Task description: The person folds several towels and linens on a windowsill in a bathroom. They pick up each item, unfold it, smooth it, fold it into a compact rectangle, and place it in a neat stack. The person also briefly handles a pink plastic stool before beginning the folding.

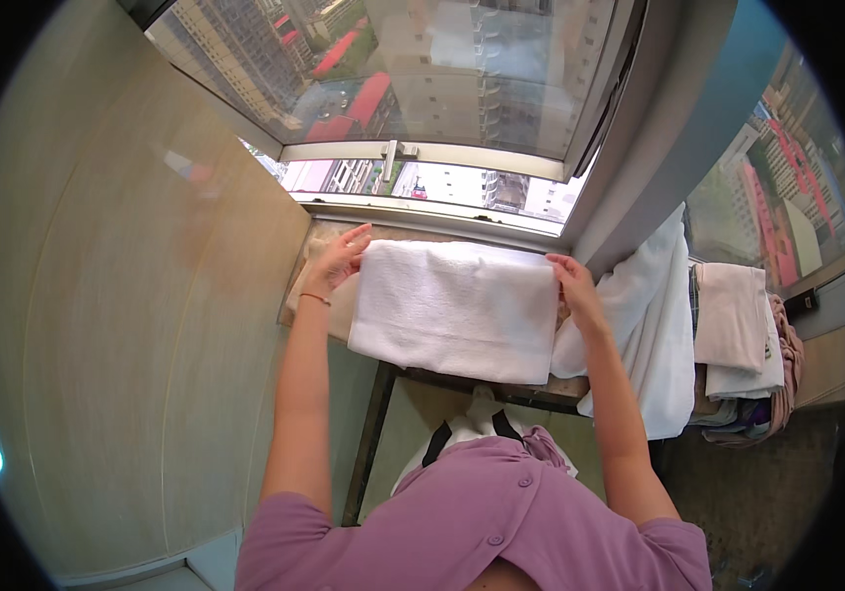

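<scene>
A white terry towel [456,314] lies folded in a rectangle on the stone window sill, its front edge hanging over the sill's edge. My left hand [337,260] is at its far left corner with fingers stretched out; whether they grip the cloth is hidden. At the far right corner, my right hand [574,284] pinches the towel's edge between thumb and fingers. Beige cloth [341,303] shows under my left hand. To the right of my right forearm, a larger white cloth [651,332] drapes loosely over the sill.
Behind the towel, a window [459,96] is tilted outward above its metal frame [430,214], high over buildings. A tiled wall [134,295] closes the left side. Folded pale pink cloth [729,318] tops a clothes pile at right. A dark metal bar [371,443] runs below the sill.
</scene>
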### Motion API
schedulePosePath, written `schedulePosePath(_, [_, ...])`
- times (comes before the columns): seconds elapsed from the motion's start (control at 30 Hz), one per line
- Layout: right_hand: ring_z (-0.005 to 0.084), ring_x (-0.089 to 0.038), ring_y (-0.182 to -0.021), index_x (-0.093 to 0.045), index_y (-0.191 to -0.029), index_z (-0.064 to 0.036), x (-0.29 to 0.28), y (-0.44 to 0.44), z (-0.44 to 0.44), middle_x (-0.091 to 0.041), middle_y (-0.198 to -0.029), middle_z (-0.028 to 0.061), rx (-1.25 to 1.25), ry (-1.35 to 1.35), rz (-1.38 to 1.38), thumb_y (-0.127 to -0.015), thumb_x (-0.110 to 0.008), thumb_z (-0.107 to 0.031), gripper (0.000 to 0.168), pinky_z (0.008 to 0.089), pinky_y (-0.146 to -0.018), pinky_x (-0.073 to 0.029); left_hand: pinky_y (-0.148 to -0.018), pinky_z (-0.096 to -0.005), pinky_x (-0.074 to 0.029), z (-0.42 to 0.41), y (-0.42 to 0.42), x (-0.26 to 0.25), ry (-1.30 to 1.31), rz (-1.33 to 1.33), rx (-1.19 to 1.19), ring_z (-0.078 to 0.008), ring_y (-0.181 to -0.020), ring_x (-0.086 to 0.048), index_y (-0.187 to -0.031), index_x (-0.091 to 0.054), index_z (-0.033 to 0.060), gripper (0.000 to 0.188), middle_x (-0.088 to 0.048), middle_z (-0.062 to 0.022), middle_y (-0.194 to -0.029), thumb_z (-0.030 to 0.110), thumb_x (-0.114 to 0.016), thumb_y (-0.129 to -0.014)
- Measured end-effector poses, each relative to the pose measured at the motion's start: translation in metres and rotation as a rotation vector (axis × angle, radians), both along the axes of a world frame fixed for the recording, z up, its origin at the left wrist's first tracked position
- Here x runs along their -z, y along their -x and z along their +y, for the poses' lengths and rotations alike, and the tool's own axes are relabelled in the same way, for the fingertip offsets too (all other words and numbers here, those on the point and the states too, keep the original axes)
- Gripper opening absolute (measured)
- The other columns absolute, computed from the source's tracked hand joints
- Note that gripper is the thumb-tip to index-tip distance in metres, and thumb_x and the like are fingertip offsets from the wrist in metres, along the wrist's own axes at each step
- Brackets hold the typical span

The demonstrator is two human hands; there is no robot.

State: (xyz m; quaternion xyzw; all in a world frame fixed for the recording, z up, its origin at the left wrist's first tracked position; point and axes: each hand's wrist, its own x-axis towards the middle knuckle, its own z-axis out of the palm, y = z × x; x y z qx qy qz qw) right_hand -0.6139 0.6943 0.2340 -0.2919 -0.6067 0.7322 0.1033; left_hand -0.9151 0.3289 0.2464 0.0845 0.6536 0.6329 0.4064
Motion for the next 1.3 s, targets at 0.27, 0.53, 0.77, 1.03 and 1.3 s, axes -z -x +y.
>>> schedulePosePath(0.27, [0.0249, -0.067, -0.094, -0.049, -0.135, -0.004, 0.149, 0.022, 0.006, -0.069, -0.104, 0.0146, 0.232, -0.555, -0.105, -0.085, -0.075, -0.017, 0.058, 0.0357, -0.087, -0.052, -0.058, -0.0246, -0.052, 0.004, -0.022, 0.081, 0.196, 0.081, -0.496, -0.0081, -0.071, -0.066, -0.119, -0.061, 0.0054, 0.040, -0.070, -0.0011, -0.096, 0.027, -0.077, -0.089])
schedulePosePath(0.53, [0.0199, -0.065, -0.086, -0.048, -0.135, -0.002, 0.128, 0.030, 0.003, -0.069, -0.098, 0.0112, 0.281, -0.439, -0.246, -0.082, -0.078, -0.018, 0.063, 0.0327, -0.078, -0.053, -0.053, -0.0205, -0.048, -0.020, -0.032, 0.064, 0.302, 0.016, -0.324, -0.0062, -0.060, -0.060, -0.099, -0.068, 0.0076, 0.029, -0.068, 0.0022, -0.080, 0.034, -0.075, -0.090])
schedulePosePath(0.77, [0.0155, -0.059, -0.067, -0.054, -0.126, -0.007, 0.138, 0.030, 0.003, -0.064, -0.073, 0.0033, 0.275, -0.441, -0.067, -0.083, -0.075, -0.014, 0.048, 0.0309, -0.064, -0.049, -0.069, -0.0226, -0.052, -0.017, -0.008, 0.054, 0.364, 0.098, -0.040, -0.0058, -0.075, -0.061, -0.116, -0.067, 0.0063, 0.032, -0.069, 0.0016, -0.091, 0.031, -0.068, -0.096])
schedulePosePath(1.03, [0.0035, -0.051, -0.065, -0.063, -0.118, -0.006, -0.029, -0.031, -0.030, -0.062, -0.079, -0.0048, 0.201, 0.155, 0.228, -0.093, -0.067, -0.008, 0.025, 0.0222, -0.056, -0.039, -0.083, -0.0294, -0.053, -0.045, -0.037, -0.026, -0.215, -0.124, 0.084, -0.0112, -0.098, -0.065, -0.129, -0.061, 0.0037, 0.032, -0.069, -0.0017, -0.108, 0.022, -0.058, -0.103])
schedulePosePath(1.3, [0.0074, -0.059, -0.074, -0.071, -0.097, -0.003, -0.099, -0.094, -0.034, -0.066, -0.081, -0.0021, 0.159, -0.127, 0.235, -0.084, -0.072, -0.003, 0.014, 0.0219, -0.068, -0.044, -0.082, -0.0326, -0.054, -0.085, -0.079, -0.090, -0.502, -0.013, -0.150, -0.0132, -0.093, -0.064, -0.106, -0.059, 0.0048, 0.012, -0.068, -0.0031, -0.101, 0.015, -0.061, -0.100])
